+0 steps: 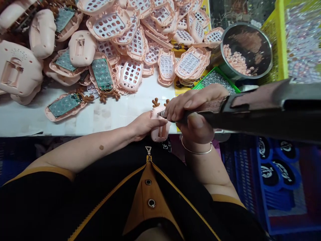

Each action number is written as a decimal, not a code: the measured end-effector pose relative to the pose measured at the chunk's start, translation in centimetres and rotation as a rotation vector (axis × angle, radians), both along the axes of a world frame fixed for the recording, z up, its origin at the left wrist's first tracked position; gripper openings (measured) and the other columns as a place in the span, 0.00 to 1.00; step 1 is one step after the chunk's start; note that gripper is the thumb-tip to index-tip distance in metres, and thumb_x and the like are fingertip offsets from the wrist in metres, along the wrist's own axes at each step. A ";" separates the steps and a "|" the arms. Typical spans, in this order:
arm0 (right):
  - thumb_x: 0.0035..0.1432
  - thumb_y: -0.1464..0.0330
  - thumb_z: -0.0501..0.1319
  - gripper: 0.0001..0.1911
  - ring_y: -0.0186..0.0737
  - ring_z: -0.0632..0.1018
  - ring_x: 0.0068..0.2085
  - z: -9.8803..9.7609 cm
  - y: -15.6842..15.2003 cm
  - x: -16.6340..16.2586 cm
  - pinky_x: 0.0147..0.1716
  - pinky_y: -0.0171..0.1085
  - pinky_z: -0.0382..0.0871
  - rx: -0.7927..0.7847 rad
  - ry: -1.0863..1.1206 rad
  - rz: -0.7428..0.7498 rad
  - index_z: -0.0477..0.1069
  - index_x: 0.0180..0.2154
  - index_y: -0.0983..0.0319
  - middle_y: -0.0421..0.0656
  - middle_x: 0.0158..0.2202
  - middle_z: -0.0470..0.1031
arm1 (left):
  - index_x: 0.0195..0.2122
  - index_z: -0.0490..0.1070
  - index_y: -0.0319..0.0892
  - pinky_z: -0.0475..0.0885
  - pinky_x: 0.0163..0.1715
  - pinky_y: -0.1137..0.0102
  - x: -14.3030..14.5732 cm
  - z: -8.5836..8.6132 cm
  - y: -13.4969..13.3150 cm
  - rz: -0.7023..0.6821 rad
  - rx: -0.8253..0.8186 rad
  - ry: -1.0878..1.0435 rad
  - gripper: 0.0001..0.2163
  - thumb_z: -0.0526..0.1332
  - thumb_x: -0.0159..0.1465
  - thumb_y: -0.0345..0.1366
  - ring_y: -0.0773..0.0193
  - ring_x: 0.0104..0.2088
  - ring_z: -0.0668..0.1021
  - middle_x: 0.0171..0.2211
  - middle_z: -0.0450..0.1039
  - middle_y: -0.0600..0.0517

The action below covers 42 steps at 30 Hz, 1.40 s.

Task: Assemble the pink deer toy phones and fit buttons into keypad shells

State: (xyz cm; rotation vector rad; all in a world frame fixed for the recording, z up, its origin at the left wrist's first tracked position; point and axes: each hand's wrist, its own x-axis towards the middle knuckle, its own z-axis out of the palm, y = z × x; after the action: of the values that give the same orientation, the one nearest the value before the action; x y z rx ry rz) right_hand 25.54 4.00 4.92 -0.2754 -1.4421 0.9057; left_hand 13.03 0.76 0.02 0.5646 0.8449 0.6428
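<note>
My left hand [144,126] is closed round a pink plastic toy phone [160,134] with brown antlers, held at the table's front edge. Its back faces up, and a battery recess shows in it. My right hand [200,110] grips a dark electric screwdriver [245,112] lying nearly level. The tip points left and meets the toy's upper back; whether a screw sits under it I cannot make out. To the left on the white table lies an open pink half shell [64,108] with a green circuit board.
Pink shells with keypad holes [109,26] pile up at the back. Closed toy bodies [20,68] stand left. At right are a green tray of screws [213,80], a metal bowl [268,50] with small pink parts, and a yellow basket [278,40]. Blue crates [296,227] stand below.
</note>
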 end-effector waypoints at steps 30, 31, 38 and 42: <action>0.54 0.58 0.69 0.10 0.30 0.59 0.14 -3.3 -1.1 7.2 0.14 0.35 0.59 -0.072 0.130 -0.676 0.72 0.37 0.51 0.30 0.17 0.61 | 0.47 0.75 0.41 0.79 0.38 0.55 -0.7 1.1 0.8 0.047 -0.168 0.081 0.20 0.73 0.54 0.33 0.54 0.37 0.82 0.42 0.81 0.44; 0.55 0.57 0.68 0.11 0.30 0.60 0.15 -3.4 -1.1 7.2 0.15 0.35 0.60 -0.089 0.129 -0.669 0.71 0.37 0.51 0.30 0.18 0.61 | 0.48 0.74 0.41 0.79 0.38 0.56 -0.7 1.1 0.9 0.044 -0.164 0.078 0.20 0.73 0.54 0.33 0.54 0.37 0.82 0.42 0.81 0.44; 0.58 0.50 0.64 0.14 0.30 0.65 0.17 -4.4 -1.4 7.4 0.19 0.35 0.64 -0.176 0.021 -0.682 0.69 0.38 0.51 0.31 0.21 0.57 | 0.49 0.73 0.41 0.79 0.38 0.55 -0.6 1.0 0.9 0.053 -0.167 0.080 0.20 0.72 0.56 0.33 0.53 0.38 0.82 0.43 0.81 0.44; 0.59 0.48 0.62 0.15 0.33 0.67 0.18 -4.9 -1.3 7.6 0.20 0.38 0.66 -0.145 -0.031 -0.711 0.68 0.39 0.50 0.33 0.23 0.60 | 0.50 0.73 0.40 0.80 0.39 0.54 -0.4 1.2 0.8 0.075 -0.162 0.099 0.20 0.72 0.56 0.32 0.53 0.39 0.83 0.44 0.81 0.43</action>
State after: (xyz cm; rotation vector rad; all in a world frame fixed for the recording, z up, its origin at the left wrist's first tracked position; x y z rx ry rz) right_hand 33.10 2.75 0.03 -0.8514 -1.1739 0.4177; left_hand 12.63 1.60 1.23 0.4217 1.0054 0.6119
